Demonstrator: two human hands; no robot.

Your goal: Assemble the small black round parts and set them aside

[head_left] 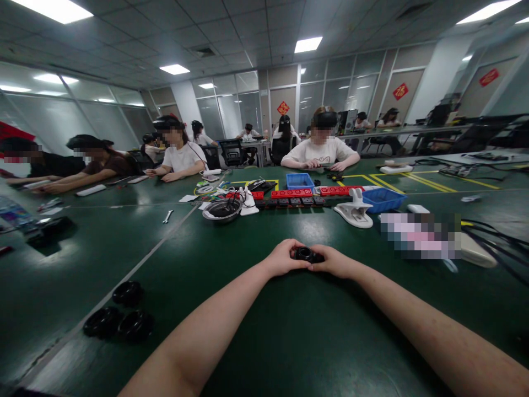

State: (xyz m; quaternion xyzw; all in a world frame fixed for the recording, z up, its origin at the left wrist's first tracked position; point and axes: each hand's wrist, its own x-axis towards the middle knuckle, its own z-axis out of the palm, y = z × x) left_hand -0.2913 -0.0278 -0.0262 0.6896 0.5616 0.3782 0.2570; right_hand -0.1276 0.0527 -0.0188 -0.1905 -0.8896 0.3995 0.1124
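Small black ring-shaped plastic part (pixel 306 255) sits pinched between a worker's two bare hands at the centre of a dark green bench (pixel 289 331), just above its surface. The left hand (pixel 283 257) curls in from 9 o'clock and the right hand (pixel 335 261) from 3 o'clock, fingertips of both closed on the part so the hands nearly meet around it; both forearms stretch in from the lower edge of the view.

At 8 o'clock from the hands, well apart, three round black plastic rings (pixel 119 317) lie clustered on the bench beside a pale seam line. At 11 o'clock stands a shallow metal bowl (pixel 222 209), with a small silver wrench (pixel 167 216) further left of it. Straight ahead at 12 o'clock runs a row of red rectangular blocks (pixel 291 193), with a blue plastic tray (pixel 300 180) just behind. At 1 o'clock a white plastic clamp-shaped stand (pixel 354 210) rests next to a second blue plastic bin (pixel 383 199).

Across the bench, a person in a cream T-shirt (pixel 320 151) works with both hands on the surface, and more seated people line the left side at 10 o'clock. Yellow tape lines (pixel 430 182) cross the bench at 2 o'clock.
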